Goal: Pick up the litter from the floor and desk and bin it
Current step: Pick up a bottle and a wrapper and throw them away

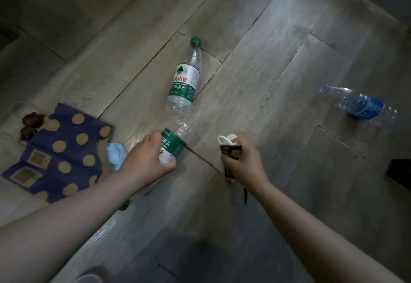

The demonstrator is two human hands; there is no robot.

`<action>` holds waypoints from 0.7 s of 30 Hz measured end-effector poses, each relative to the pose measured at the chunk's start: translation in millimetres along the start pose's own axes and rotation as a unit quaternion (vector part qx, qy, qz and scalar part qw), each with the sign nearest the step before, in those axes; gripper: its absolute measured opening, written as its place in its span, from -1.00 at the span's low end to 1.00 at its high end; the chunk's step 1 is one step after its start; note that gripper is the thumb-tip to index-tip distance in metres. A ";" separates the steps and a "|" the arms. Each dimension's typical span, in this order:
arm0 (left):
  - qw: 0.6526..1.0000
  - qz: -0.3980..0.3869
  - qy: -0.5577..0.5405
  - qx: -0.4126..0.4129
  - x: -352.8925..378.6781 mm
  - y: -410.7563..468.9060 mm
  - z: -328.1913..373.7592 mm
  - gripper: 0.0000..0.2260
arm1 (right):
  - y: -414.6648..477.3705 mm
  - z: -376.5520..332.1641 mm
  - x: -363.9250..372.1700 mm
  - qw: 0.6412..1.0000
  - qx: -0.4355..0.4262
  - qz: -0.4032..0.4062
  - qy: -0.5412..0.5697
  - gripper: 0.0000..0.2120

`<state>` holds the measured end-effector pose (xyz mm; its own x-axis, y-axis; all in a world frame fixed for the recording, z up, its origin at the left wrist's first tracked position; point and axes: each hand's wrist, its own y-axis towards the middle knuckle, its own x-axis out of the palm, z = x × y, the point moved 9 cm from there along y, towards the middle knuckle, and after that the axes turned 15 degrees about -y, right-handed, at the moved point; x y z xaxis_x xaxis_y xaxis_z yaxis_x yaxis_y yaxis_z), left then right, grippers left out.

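- Two loose on the floor — green-capped bottle at 12 o'clock, blue-labelled bottle at 3.
- Left hand grips third bottle.
- Right hand clutches dark wrapper.

The left hand hides the near end of the clear plastic bottle with the green label. The dark wrapper and white paper scrap sit mostly buried in the right hand. At the frame's right edge, a black object is cut off and cannot be identified. The print on the clear bottle with the blue label is blurred.
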<state>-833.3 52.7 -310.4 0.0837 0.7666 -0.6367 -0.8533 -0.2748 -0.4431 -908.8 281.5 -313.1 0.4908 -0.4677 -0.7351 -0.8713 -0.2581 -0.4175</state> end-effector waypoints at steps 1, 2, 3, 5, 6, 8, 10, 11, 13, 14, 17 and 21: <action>1.000 0.007 -0.016 -0.013 -5.2 -9.7 6.1 -0.54 | -13.0 1.3 -5.1 0.999 0.030 0.002 0.025 -0.89; 0.999 0.011 -0.027 -0.028 -11.0 -20.4 12.8 -0.55 | -26.8 0.4 -9.9 0.997 0.057 0.004 0.050 -0.86; 0.999 0.015 -0.030 -0.043 -17.8 -33.0 20.1 -0.55 | -41.6 -1.7 -16.0 0.994 0.081 0.006 0.067 -0.82; 0.998 0.016 -0.014 -0.067 -34.7 -61.8 38.5 -0.53 | -72.7 -11.7 -33.2 0.990 0.116 0.012 0.078 -0.79; 0.997 0.009 -0.008 -0.073 -43.1 -77.6 49.5 -0.52 | -89.1 -20.0 -43.7 0.989 0.124 0.011 0.081 -0.78; 0.997 -0.018 -0.017 -0.078 -59.7 -108.9 75.5 -0.53 | -122.4 -41.1 -67.2 0.986 0.135 0.003 0.101 -0.74; 0.996 -0.033 -0.040 -0.078 -81.5 -139.3 107.8 -0.54 | -153.9 -64.0 -96.2 0.981 0.151 -0.008 0.124 -0.74; 0.995 -0.035 -0.052 -0.079 -94.1 -153.8 125.0 -0.55 | -168.3 -76.7 -113.3 0.979 0.156 -0.010 0.130 -0.75; 0.993 -0.041 -0.070 -0.083 -121.7 -179.8 159.7 -0.56 | -195.0 -104.0 -153.3 0.978 0.156 -0.003 0.137 -0.77; 0.993 -0.045 -0.076 -0.084 -136.0 -192.6 177.6 -0.56 | -208.7 -117.6 -175.4 0.977 0.158 0.003 0.140 -0.77; 0.991 -0.046 -0.093 -0.088 -183.9 -225.6 234.1 -0.60 | -250.8 -154.9 -246.8 0.974 0.168 0.031 0.149 -0.75; 0.992 -0.024 -0.098 -0.069 -259.1 -270.8 321.3 -0.62 | -313.4 -205.3 -342.8 0.966 0.182 0.075 0.165 -0.76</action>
<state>-789.3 114.9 177.3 0.0095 0.8752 -0.4836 -0.7704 -0.3019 -0.5616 -805.1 349.1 179.4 0.2784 -0.7365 -0.6165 -0.8429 0.1204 -0.5245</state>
